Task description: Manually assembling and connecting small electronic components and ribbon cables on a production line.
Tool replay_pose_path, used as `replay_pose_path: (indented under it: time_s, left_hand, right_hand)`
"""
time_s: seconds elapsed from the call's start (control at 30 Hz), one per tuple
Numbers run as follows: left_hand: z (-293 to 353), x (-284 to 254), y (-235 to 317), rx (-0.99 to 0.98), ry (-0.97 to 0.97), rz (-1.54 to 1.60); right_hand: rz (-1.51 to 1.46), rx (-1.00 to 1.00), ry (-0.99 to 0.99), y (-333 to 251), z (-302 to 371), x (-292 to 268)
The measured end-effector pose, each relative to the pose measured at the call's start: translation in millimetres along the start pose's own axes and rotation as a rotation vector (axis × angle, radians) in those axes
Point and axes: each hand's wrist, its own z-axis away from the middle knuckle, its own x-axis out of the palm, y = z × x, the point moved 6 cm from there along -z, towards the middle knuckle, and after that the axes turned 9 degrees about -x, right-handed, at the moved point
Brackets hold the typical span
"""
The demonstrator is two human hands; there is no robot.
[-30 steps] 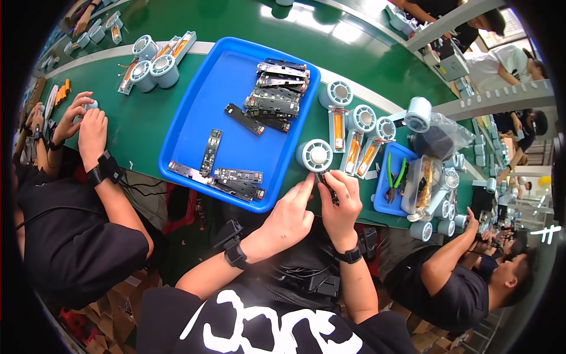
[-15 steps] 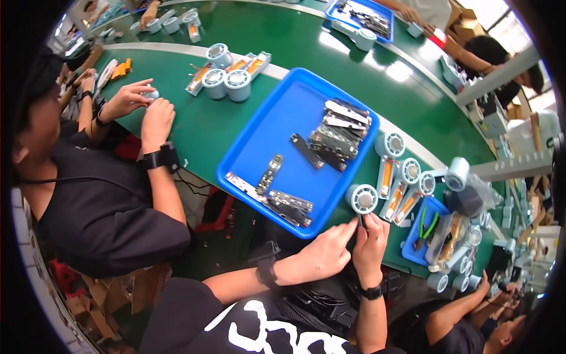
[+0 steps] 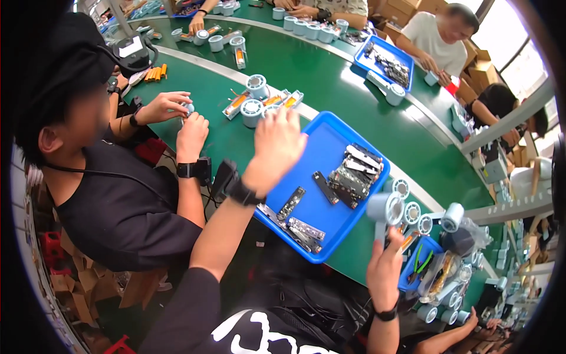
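Note:
My right hand (image 3: 383, 271) is closed around the handle of a light-blue handheld fan (image 3: 386, 207), round head upward, above the right edge of the blue tray (image 3: 306, 153). Beyond the tray's far left side, my left hand (image 3: 277, 144) reaches over a group of fan bodies with open handles. Its fingers are stretched out and slightly blurred, and they cover part of one fan head (image 3: 270, 110). Whether they touch it is hidden. Beside them stand another fan head (image 3: 252, 112) and a handle with an orange battery (image 3: 236, 105). Narrow black circuit boards (image 3: 354, 177) lie in the tray.
Several open fan bodies (image 3: 411, 213) stand right of the tray. A small blue bin (image 3: 407, 277) there holds green-handled pliers (image 3: 420, 259). A co-worker (image 3: 124, 218) sits close on my left, both hands at a small part. Across the green table (image 3: 330, 88) others work.
My left hand has left the fan by my right hand and swung far left to the fan group. My right hand has lifted its fan. The view has shifted.

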Motion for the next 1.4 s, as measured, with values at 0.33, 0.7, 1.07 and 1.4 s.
replay_pose_path:
  time_s: [0.33,0.7,1.07,1.4]
  left_hand:
    - [-26.8,57.4,-64.5,-0.248,-0.185,-0.111]
    - [-25.1,61.3,-71.2,-0.238,-0.248,0.185]
    - [11.4,-49.6,-15.7,0.027,-0.241,0.547]
    - [150.5,-46.0,69.7,0.675,-1.083,0.903]
  right_hand:
    - [0.303,0.255,-0.079,230.5,-207.8,80.7]
    - [0.522,0.481,0.078,322.2,-207.6,79.4]
    - [0.127,0.111,0.180,142.9,-199.2,-1.3]
    - [-0.106,-0.248,-0.695,-54.2,12.6,14.0]
